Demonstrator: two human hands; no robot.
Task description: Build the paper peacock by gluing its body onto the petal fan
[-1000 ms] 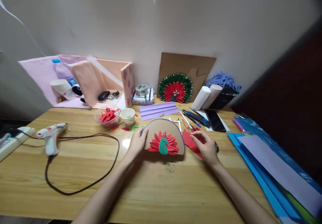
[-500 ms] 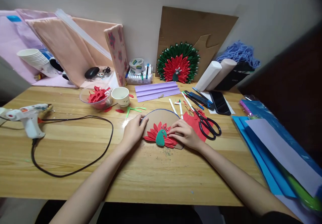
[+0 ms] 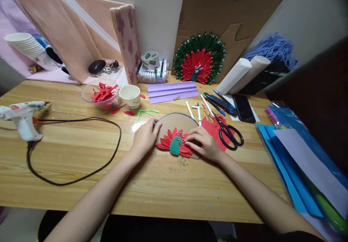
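Note:
A half-round brown card point(image 3: 174, 121) lies flat on the wooden table point(image 3: 163, 184). Red paper petals point(image 3: 166, 139) fan out on it behind a teal peacock body point(image 3: 175, 146). My left hand point(image 3: 145, 137) lies on the card's left edge, fingers loosely curled against it. On the right side of the petals my right hand point(image 3: 202, 145) presses down, fingertips together. Black-handled scissors point(image 3: 230, 136) lie on red paper scraps point(image 3: 212, 127) just right of that hand.
A glue gun point(image 3: 21, 117) with a looping black cord point(image 3: 81, 176) lies at the left. A bowl of red petals point(image 3: 101, 95), a paper cup point(image 3: 131, 95), purple strips point(image 3: 172, 91), pens point(image 3: 217, 102), a phone point(image 3: 244, 108) and a finished peacock fan point(image 3: 200, 58) stand behind. Blue paper sheets point(image 3: 296, 169) cover the right edge.
My right hand has come off the red scraps onto the petals on the card. The view has dipped down and closer. The left hand stays on the card's edge.

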